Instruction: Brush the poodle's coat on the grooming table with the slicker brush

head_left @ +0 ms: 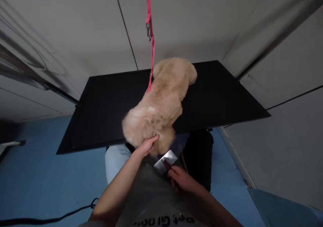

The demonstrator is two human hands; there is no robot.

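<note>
A fluffy cream-tan dog (164,95) is on the black grooming table (214,99), its body stretched from the back edge toward me. My left hand (147,145) is closed on the near end of the dog, thumb on top and fingers hidden in the fur. I cannot make out which part of the body it holds. In my right hand (181,178) is the dark red handle of a slicker brush (169,159). The brush's silver back faces up, just below the fur at the table's near edge. Whether its bristles touch the dog is hidden.
A pink leash (152,52) with a metal clip hangs from above to the dog's back. Metal posts (60,94) rise at the table's sides. Pale wall panels (96,28) stand behind, and a black cable (63,217) lies at lower left over the blue floor (45,180).
</note>
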